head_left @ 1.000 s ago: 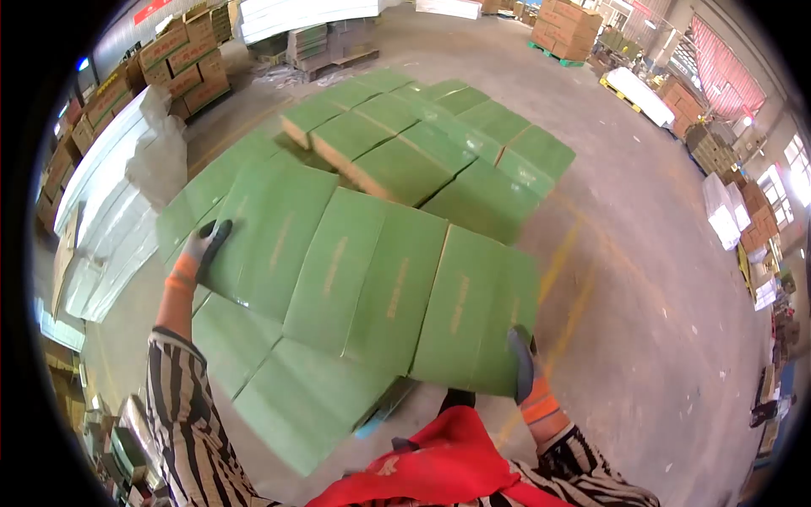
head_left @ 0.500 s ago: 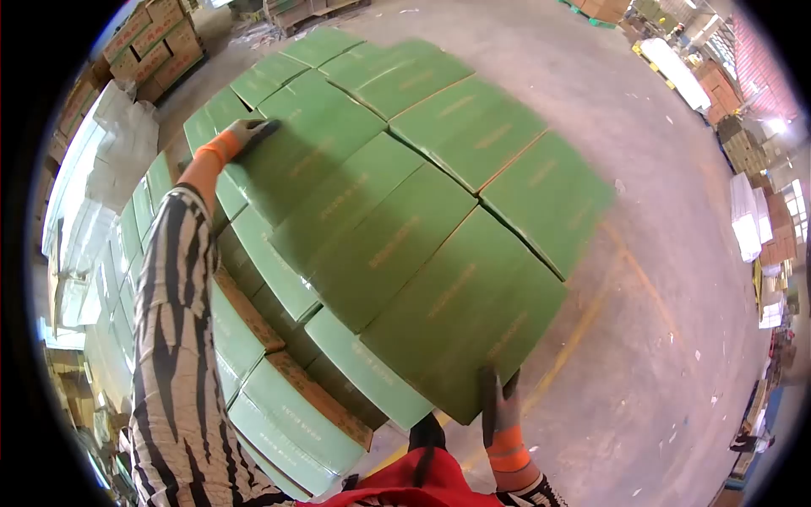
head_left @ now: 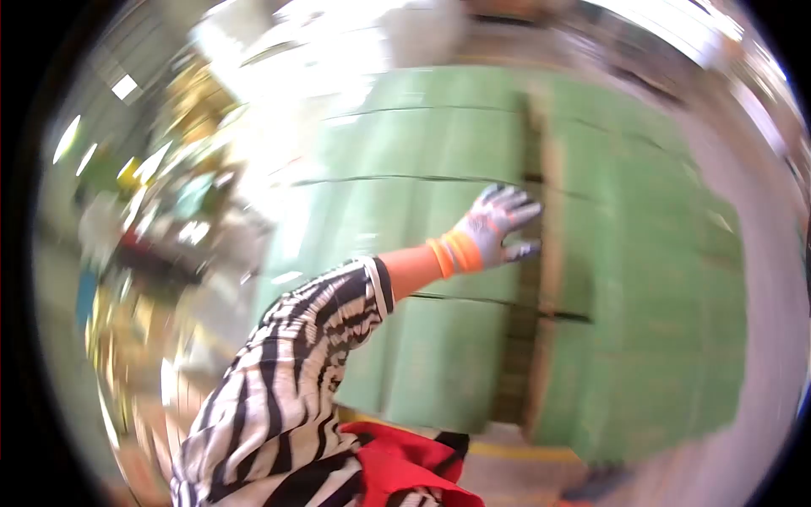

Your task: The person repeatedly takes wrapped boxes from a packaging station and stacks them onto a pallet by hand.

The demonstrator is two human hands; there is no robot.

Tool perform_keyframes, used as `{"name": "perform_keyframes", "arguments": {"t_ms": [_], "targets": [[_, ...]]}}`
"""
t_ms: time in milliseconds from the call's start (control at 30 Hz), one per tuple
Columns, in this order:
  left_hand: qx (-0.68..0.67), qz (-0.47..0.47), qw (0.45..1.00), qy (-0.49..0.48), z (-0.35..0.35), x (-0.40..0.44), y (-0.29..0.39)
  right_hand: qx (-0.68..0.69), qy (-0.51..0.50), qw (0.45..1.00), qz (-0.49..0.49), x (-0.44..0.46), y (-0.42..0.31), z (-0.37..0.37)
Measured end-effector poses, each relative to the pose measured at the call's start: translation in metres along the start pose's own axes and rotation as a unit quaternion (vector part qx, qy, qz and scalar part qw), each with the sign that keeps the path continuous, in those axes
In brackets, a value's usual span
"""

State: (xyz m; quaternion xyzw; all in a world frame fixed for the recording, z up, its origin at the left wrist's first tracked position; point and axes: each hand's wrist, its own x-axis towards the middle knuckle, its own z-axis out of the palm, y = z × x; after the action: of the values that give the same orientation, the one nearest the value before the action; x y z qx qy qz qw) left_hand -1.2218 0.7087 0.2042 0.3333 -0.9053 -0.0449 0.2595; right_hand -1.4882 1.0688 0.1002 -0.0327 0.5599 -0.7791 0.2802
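Observation:
My left hand [head_left: 500, 225], in a grey glove with an orange cuff, reaches across with its fingers spread and nothing in them. It is over the edge of a group of green boxes [head_left: 448, 144], beside a dark gap [head_left: 517, 346]; whether it touches a box I cannot tell. On the gap's other side stands another block of green boxes [head_left: 659, 287] with a brown edge along it. At the bottom, a dark smear with a trace of orange looks like my right hand [head_left: 598, 483], near the front of that block; its fingers are blurred.
Bright white wrapped goods [head_left: 414, 34] stand behind the boxes. Blurred clutter [head_left: 160, 253] fills the left side. Grey floor [head_left: 773, 296] runs along the right, and a yellow floor line [head_left: 524, 453] passes near my body.
My view has swung left. My left hand has come off the top of the green boxes and now reaches over the gap. My right hand has dropped to the blurred lower edge.

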Motion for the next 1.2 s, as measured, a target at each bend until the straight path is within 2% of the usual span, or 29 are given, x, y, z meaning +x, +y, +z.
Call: {"name": "perform_keyframes", "arguments": {"t_ms": [33,100,133,167,200,233,267,333,400,433,467,500,567,600,633,667,733,767,833,900,933,967,1000,1033,1067,1100,1133,1167,1200], "targets": [[0.010,-0.057,0.998,-0.010,-0.031,-0.050,-0.045,-0.053,0.000,0.999,-0.005,0.001,0.006,0.022],[0.142,-0.209,0.967,0.034,-0.102,-0.173,-0.145,-0.136,-0.011,0.990,-0.031,-0.029,0.018,0.067],[0.261,-0.281,0.922,0.043,-0.139,-0.236,-0.200,-0.165,-0.018,0.985,-0.046,-0.049,0.028,0.090],[0.307,-0.384,0.870,0.019,-0.183,-0.290,-0.243,-0.192,-0.033,0.979,-0.059,-0.074,0.040,0.114],[0.368,-0.408,0.833,0.068,-0.209,-0.362,-0.294,-0.217,-0.046,0.972,-0.074,-0.105,0.054,0.135],[0.428,-0.428,0.794,0.057,-0.236,-0.413,-0.334,-0.239,-0.062,0.965,-0.086,-0.134,0.070,0.162],[0.419,-0.480,0.770,-0.030,-0.264,-0.436,-0.357,-0.258,-0.077,0.958,-0.096,-0.164,0.081,0.184],[0.419,-0.509,0.728,-0.190,-0.291,-0.498,-0.457,-0.297,-0.112,0.940,-0.128,-0.241,0.125,0.246],[0.434,-0.523,0.709,-0.186,-0.312,-0.559,-0.577,-0.332,-0.148,0.918,-0.161,-0.328,0.175,0.316],[0.404,-0.523,0.738,-0.137,-0.320,-0.590,-0.628,-0.355,-0.176,0.902,-0.173,-0.370,0.197,0.349],[0.409,-0.534,0.730,-0.121,-0.337,-0.609,-0.652,-0.375,-0.226,0.880,-0.186,-0.412,0.217,0.386],[0.426,-0.498,0.753,-0.049,-0.330,-0.615,-0.666,-0.388,-0.275,0.857,-0.199,-0.427,0.226,0.409],[0.397,-0.446,0.802,0.026,-0.351,-0.638,-0.664,-0.399,-0.425,0.785,-0.211,-0.497,0.261,0.497],[0.375,-0.438,0.816,0.040,-0.356,-0.638,-0.654,-0.381,-0.494,0.758,-0.189,-0.526,0.279,0.543],[0.335,-0.430,0.837,0.057,-0.369,-0.645,-0.644,-0.324,-0.557,0.761,-0.068,-0.571,0.307,0.605],[0.299,-0.416,0.857,0.057,-0.380,-0.652,-0.633,-0.332,-0.613,0.717,-0.033,-0.598,0.337,0.655],[0.249,-0.395,0.884,0.029,-0.397,-0.674,-0.626,-0.372,-0.660,0.649,-0.070,-0.613,0.460,0.736],[0.228,-0.381,0.896,0.023,-0.408,-0.683,-0.622,-0.226,-0.665,0.699,0.136,-0.618,0.518,0.768],[0.185,-0.355,0.916,0.010,-0.425,-0.701,-0.619,-0.301,-0.617,0.667,0.289,-0.661,0.576,0.831],[0.159,-0.326,0.932,-0.016,-0.438,-0.714,-0.624,-0.333,-0.709,0.554,0.282,-0.681,0.624,0.847],[0.126,-0.293,0.948,0.005,-0.436,-0.725,-0.628,-0.348,-0.746,0.496,0.275,-0.684,0.638,0.850],[0.098,-0.335,0.936,0.046,-0.445,-0.726,-0.618,-0.311,-0.753,0.516,0.263,-0.692,0.605,0.850],[0.069,-0.377,0.919,0.091,-0.447,-0.724,-0.597,-0.297,-0.732,0.554,0.262,-0.676,0.593,0.818],[-0.018,-0.512,0.831,0.218,-0.429,-0.733,-0.581,-0.278,-0.721,0.583,0.252,-0.664,0.581,0.801],[-0.106,-0.590,0.702,0.385,-0.412,-0.742,-0.564,-0.277,-0.683,0.594,0.324,-0.659,0.559,0.782],[-0.234,-0.633,0.621,0.399,-0.401,-0.748,-0.545,-0.315,-0.664,0.583,0.346,-0.657,0.539,0.761],[-0.340,-0.669,0.515,0.415,-0.389,-0.753,-0.526,-0.352,-0.645,0.571,0.367,-0.659,0.521,0.742],[-0.478,-0.648,0.397,0.441,-0.406,-0.743,-0.505,-0.387,-0.627,0.556,0.385,-0.666,0.511,0.741],[-0.504,-0.624,0.345,0.488,-0.429,-0.737,-0.490,-0.393,-0.681,0.501,0.360,-0.681,0.504,0.754]]}}
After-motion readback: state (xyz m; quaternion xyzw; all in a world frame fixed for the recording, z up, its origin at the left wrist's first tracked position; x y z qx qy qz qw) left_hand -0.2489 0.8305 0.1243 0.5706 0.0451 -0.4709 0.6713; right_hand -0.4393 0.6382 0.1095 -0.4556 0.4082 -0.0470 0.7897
